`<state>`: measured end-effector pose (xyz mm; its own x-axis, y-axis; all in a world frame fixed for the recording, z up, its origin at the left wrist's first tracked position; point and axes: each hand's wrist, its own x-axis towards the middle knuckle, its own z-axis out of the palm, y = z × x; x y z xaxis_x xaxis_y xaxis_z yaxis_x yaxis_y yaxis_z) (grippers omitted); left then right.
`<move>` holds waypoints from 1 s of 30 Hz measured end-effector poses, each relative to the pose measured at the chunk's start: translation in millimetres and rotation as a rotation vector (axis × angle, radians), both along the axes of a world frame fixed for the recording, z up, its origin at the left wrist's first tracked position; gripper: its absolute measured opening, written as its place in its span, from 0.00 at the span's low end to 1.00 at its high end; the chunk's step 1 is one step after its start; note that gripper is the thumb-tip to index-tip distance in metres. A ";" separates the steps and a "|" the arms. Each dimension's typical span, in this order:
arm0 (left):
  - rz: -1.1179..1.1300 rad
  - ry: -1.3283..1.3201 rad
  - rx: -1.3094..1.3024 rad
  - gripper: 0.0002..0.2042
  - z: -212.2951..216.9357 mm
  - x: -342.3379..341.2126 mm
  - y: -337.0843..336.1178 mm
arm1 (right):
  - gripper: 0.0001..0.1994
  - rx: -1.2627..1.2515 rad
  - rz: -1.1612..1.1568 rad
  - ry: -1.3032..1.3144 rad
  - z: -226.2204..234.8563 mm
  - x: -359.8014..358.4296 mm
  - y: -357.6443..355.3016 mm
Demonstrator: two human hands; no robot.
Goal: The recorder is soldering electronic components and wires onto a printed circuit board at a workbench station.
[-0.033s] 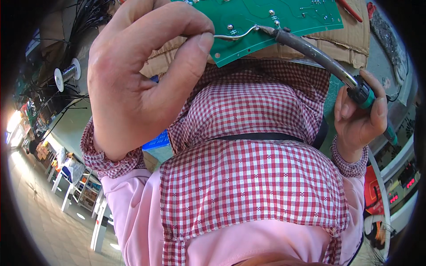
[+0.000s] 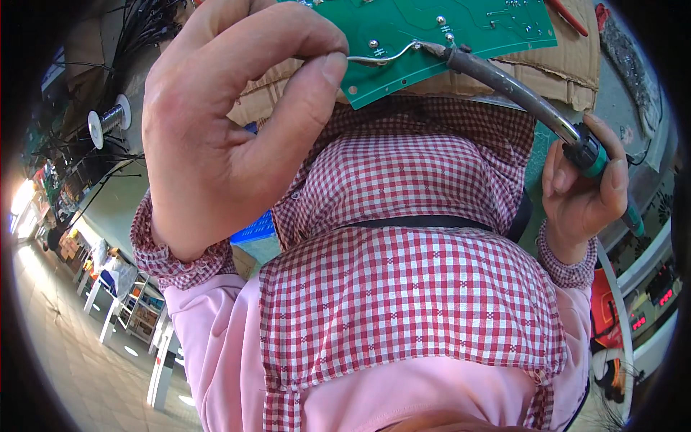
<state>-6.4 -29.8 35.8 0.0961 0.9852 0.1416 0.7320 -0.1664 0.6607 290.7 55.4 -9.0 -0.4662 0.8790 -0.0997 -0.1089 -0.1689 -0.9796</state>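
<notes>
My left hand (image 2: 230, 137) fills the upper left, fingers curled shut, thumb and forefinger pinching a thin solder wire (image 2: 381, 57) that runs right across the green board (image 2: 432, 29). Where the wire leaves my fingertips is hard to see; only a short bright stretch shows before it meets the iron's tip. The top of my fingers is cut off by the upper edge.

My right hand (image 2: 583, 194) is closed around the green grip of the soldering iron (image 2: 518, 90), near the right rim. The iron's dark shaft slants up and left, and its tip touches the board just beside a solder joint, where the wire ends. The lower end of the handle slips behind my palm and out toward the rim (its cord I cannot make out).

The board lies on a sheet of cardboard (image 2: 568, 72), and its top is cut off by the edge. A spool (image 2: 108, 119) sits well apart at the far left among dark cables, blurred. My checked shirt (image 2: 410, 288) takes up the middle.
</notes>
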 end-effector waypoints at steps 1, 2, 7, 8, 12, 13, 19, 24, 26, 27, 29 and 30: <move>0.000 -0.001 0.001 0.07 -0.3 -0.8 0.0 | 0.28 0.001 0.000 -0.001 -0.2 0.4 -0.4; -0.010 -0.005 -0.002 0.07 -0.5 -1.9 -0.2 | 0.28 0.001 0.004 0.012 -0.9 1.3 -0.8; -0.035 -0.004 0.015 0.06 -1.3 -2.5 1.2 | 0.29 0.029 0.038 0.054 -3.6 4.2 -1.1; -0.025 0.000 -0.001 0.07 -0.3 -1.7 1.2 | 0.28 0.029 0.029 0.045 -2.4 4.6 -2.2; -0.017 -0.016 0.025 0.07 -1.8 -0.5 0.9 | 0.28 0.094 0.077 0.030 -1.5 6.4 0.8; -0.016 -0.016 0.026 0.07 -1.0 1.8 -0.4 | 0.28 0.095 0.078 0.029 -0.6 5.6 0.2; 0.092 -0.083 0.033 0.07 -5.3 -2.7 -10.4 | 0.27 0.133 0.085 0.031 0.0 4.8 -2.2; 0.364 -0.126 0.190 0.09 -17.8 3.7 -21.9 | 0.26 0.212 0.109 0.049 -7.8 11.7 -1.1; 0.399 -0.184 0.210 0.09 -23.5 5.1 -25.6 | 0.26 0.216 0.128 0.057 -8.7 13.5 0.9; 0.432 -0.241 0.230 0.10 -24.5 5.1 -26.5 | 0.25 0.220 0.144 0.066 -8.5 13.3 1.8; 0.389 -0.152 0.229 0.09 -20.9 0.7 -25.6 | 0.25 0.229 0.125 0.032 -6.0 12.3 0.0; 0.344 -0.061 0.226 0.08 -19.1 -1.1 -25.5 | 0.25 0.237 0.103 0.000 -4.6 11.9 -0.7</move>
<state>-7.5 -55.3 16.7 -0.2487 0.9019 0.3531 0.7305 -0.0647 0.6798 302.6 54.8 -13.6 -0.5549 0.8254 0.1038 -0.1035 0.0553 -0.9931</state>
